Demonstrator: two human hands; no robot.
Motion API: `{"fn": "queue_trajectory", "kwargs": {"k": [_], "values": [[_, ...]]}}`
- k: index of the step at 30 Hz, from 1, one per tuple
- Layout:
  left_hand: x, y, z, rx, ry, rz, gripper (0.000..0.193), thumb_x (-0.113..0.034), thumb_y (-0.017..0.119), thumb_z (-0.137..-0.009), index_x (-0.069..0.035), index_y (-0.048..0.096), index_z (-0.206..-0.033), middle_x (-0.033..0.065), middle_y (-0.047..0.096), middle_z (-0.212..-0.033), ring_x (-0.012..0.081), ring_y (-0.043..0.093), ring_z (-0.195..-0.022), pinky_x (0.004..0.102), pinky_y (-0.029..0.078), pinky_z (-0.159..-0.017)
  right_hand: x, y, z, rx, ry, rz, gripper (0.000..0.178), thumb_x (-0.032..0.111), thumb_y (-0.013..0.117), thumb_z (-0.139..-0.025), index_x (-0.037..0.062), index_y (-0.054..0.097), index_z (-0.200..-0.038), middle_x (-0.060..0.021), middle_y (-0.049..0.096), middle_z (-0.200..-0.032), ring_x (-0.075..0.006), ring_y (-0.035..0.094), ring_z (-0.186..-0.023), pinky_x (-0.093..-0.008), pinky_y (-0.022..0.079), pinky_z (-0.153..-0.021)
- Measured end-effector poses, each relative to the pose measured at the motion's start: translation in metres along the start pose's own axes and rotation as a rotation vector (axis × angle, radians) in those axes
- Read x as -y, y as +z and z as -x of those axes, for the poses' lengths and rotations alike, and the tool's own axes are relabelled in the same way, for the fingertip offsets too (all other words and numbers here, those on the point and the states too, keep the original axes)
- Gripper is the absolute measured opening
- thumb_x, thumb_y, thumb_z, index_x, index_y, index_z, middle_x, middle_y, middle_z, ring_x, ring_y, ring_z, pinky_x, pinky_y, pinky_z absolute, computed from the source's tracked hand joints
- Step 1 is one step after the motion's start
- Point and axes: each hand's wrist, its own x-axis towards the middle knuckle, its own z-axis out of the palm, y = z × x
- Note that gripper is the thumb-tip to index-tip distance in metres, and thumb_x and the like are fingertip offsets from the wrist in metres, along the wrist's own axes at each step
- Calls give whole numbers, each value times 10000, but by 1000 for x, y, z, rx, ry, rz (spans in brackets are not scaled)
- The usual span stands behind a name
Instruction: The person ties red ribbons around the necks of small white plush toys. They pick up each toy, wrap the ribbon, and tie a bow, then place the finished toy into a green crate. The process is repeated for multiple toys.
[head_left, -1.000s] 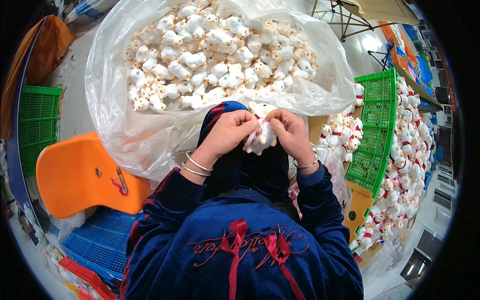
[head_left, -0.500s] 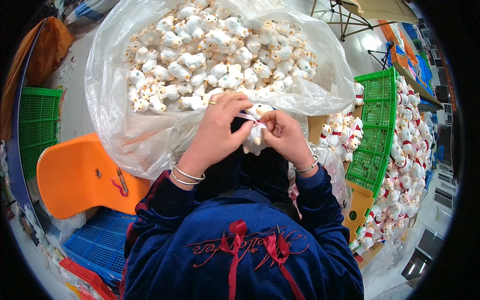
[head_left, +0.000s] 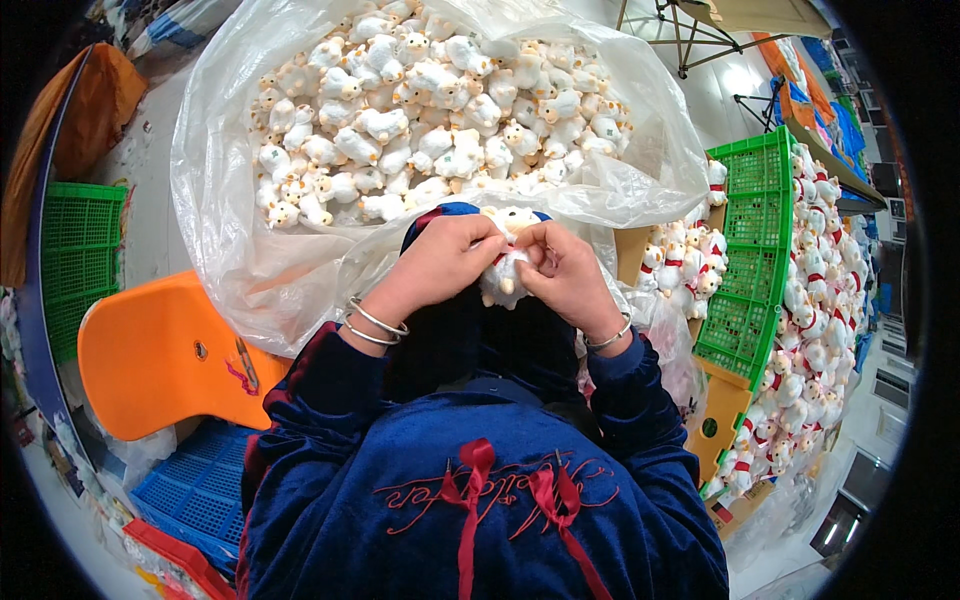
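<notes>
A small white plush toy [head_left: 507, 284] with a cream face rests over my lap, held between both hands. At its neck a narrow reddish ribbon [head_left: 503, 256] shows only in part, mostly covered by my fingers. My left hand [head_left: 440, 258] is closed in a pinch on the ribbon at the toy's left side. My right hand [head_left: 572, 282] pinches with thumb and forefinger at the neck from the other side, close to the left fingertips. Just beyond my hands lies a large clear plastic bag [head_left: 225, 260] full of similar white toys [head_left: 435, 145].
An orange chair [head_left: 150, 360] stands to my left, scissors and a ribbon scrap on it. Green crates [head_left: 745, 250] are at the right, beside a heap of toys with red ribbons [head_left: 800, 370]. A blue crate [head_left: 195, 485] sits at the lower left.
My left hand has come down and nearer the toy's neck. The pale pink ribbon length stretched from its fingers no longer shows. My right hand stays nearly in place.
</notes>
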Motion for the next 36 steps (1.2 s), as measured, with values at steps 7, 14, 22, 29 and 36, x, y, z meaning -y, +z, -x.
{"fn": "queue_trajectory", "kwargs": {"k": [7,14,22,29,36], "values": [[29,3,2,143,-234,551,283,-292,571,-1043,-70,689,-914,-24,669,-804,54,593,-690,206,468,-628,18,-5,2,36,116,157,220,119,776,-825,27,619,-949,-47,554,-733,-117,520,-656,-271,468,-616],[30,-6,7,165,-309,576,338,-314,563,-1045,-51,703,-887,18,716,-843,62,633,-702,208,481,-583,14,-4,-2,35,46,131,219,119,775,-829,22,609,-934,-77,612,-789,-166,583,-707,-302,503,-658],[33,-22,15,-388,-106,473,451,-316,465,-1082,3,721,-891,68,734,-930,125,652,-832,283,518,-798,23,-4,-1,64,68,177,241,137,784,-821,25,613,-950,-88,624,-814,-210,609,-736,-325,516,-682],[12,-6,26,58,-252,294,375,-307,571,-1030,-12,689,-832,26,677,-768,93,620,-699,266,503,-654,31,0,4,82,-43,254,255,122,772,-822,25,609,-991,-103,606,-889,-245,614,-787,-338,519,-707],[6,8,29,-8,-302,247,245,-240,727,-938,-28,682,-824,-54,606,-701,23,498,-629,206,395,-558,36,-4,8,71,39,185,281,89,767,-816,15,609,-1036,-112,590,-922,-231,607,-808,-325,509,-693]]}}
